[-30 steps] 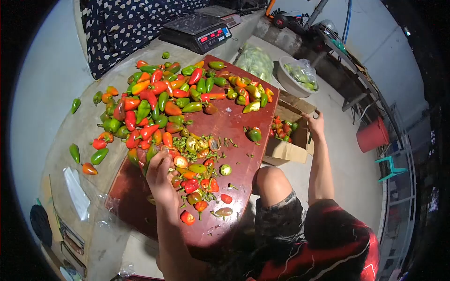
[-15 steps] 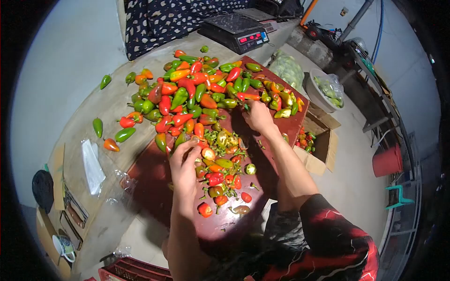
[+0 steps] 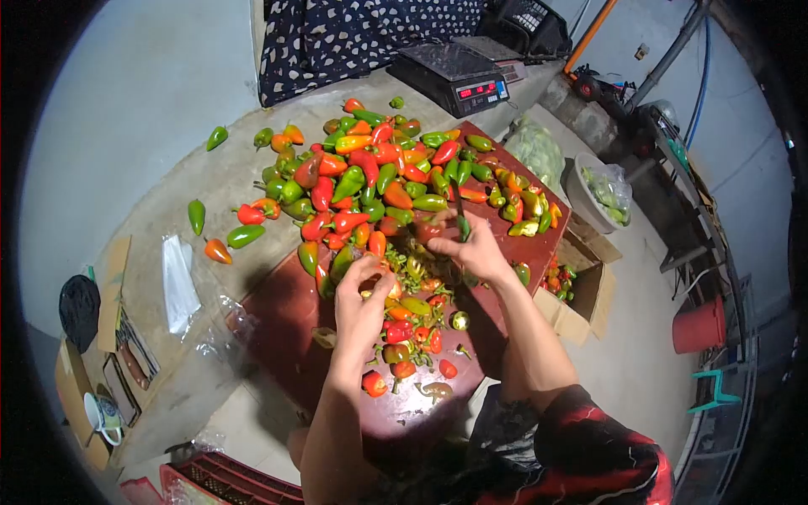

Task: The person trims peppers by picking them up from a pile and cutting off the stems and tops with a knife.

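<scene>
Red, green and orange peppers (image 3: 349,172) lie heaped over a dark red board (image 3: 286,311) and the concrete ledge. My right hand (image 3: 475,250) is over the board with a knife (image 3: 460,215) in its grip, the dark blade pointing away from me; a dark red pepper (image 3: 427,231) is at its fingertips. My left hand (image 3: 366,290) is at the heap's near edge, its fingers curled around something pale and orange, mostly hidden. Cut stems (image 3: 414,265) and pepper pieces (image 3: 398,332) lie between and below the hands.
An open cardboard box (image 3: 593,295) with peppers stands right of the board. Behind it are a white basin (image 3: 581,198) and a bag of green produce (image 3: 536,151). A digital scale (image 3: 454,76) sits on the ledge. White plastic (image 3: 178,286) lies left; a red crate (image 3: 227,480) is below.
My right hand moved from the cardboard box to the board and now holds the knife beside a pepper. My left hand stayed near the heap's edge. The camera view shifted.
</scene>
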Motion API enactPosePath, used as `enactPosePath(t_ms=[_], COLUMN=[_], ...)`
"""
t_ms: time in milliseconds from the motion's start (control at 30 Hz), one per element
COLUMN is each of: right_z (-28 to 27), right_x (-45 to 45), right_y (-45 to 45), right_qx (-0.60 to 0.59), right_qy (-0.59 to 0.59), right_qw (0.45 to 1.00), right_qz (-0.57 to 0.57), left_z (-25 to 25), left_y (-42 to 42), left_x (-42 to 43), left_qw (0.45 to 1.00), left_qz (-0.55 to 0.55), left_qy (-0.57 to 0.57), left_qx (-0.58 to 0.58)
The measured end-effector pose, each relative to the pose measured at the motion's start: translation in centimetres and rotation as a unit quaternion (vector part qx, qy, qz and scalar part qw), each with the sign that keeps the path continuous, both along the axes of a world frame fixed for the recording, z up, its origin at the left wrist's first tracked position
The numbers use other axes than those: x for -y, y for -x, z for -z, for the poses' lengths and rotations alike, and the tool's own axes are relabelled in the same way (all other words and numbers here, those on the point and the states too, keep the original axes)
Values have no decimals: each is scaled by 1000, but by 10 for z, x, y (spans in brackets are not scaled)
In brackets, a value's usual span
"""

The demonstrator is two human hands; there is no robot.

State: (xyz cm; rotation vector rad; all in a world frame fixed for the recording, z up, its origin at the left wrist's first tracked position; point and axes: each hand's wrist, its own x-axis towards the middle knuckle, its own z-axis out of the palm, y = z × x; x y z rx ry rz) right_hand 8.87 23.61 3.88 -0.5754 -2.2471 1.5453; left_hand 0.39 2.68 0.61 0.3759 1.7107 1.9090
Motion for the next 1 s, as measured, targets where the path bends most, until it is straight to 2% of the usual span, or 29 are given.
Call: enactPosePath(t_ms=[67, 100, 133, 200, 300, 333, 367, 400, 467, 533, 600, 733, 933, 1000], right_z=[-1, -1, 2, 3, 6, 1, 0, 5, 15, 16, 16, 20, 9, 9], right_x=[25, 34, 40, 50, 49, 46, 45, 43, 39, 44, 47, 51, 56, 52], right_y=[-3, -5, -5, -4, 2, 4, 5, 4, 1, 1, -1, 0, 4, 3], right_qx=[-50, -46, -44, -33, -16, -41, -66, -66, 34, 37, 57, 19, 19, 27], right_qy=[82, 83, 85, 78, 29, -68, -164, -159, -238, -266, -346, -391, -403, -421], right_qw=[994, 994, 992, 990, 991, 989, 978, 979, 968, 961, 932, 914, 909, 899], right_qz=[-44, -61, -79, -117, -129, -121, -112, -112, -66, -63, -94, -110, -108, -117], left_z=[2, -10, -9, -5, 1, 1, -2, -3, -3, -10, -13, -13, -9, -14], left_y=[-3, -4, -3, -1, 0, 0, 0, 2, 3, 0, -3, -5, -4, -3], left_x=[-3, 0, 0, 2, 0, 0, 1, 2, 2, 1, -1, 1, 5, 9], left_qw=[1000, 995, 995, 961, 965, 966, 970, 971, 984, 988, 987, 992, 982, 988], left_qz=[-6, 27, 22, 96, 58, 40, 22, 21, 15, 10, 11, 16, 9, 24], left_qy=[-30, -60, -56, -203, -222, -234, -218, -213, -176, -154, -155, -128, -191, -150], left_qx=[0, 81, 80, 163, 124, 104, 105, 106, 8, -19, -38, -13, -2, -24])
